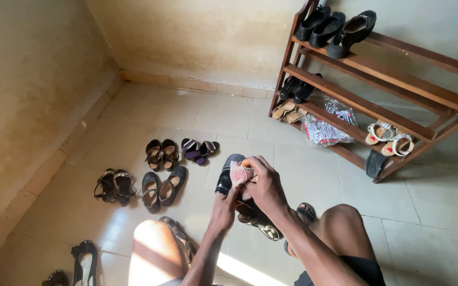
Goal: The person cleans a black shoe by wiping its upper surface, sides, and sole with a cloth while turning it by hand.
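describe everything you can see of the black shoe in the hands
The black shoe looks glossy, like patent or polished leather, with a rounded end pointing up and away from the person. Only its left side shows; the rest is hidden behind the hands. The left hand grips it from below, while the right hand presses a pinkish cloth against its upper part. It is held above the tiled floor, between the knees.

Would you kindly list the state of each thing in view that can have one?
Left hand: holding the black shoe from below.
Right hand: pressing a pink cloth on that shoe.
Shoe rack: upright, partly filled.
Plastic bag: crumpled on the lowest shelf.
Floor pairs: lying side by side on tiles.
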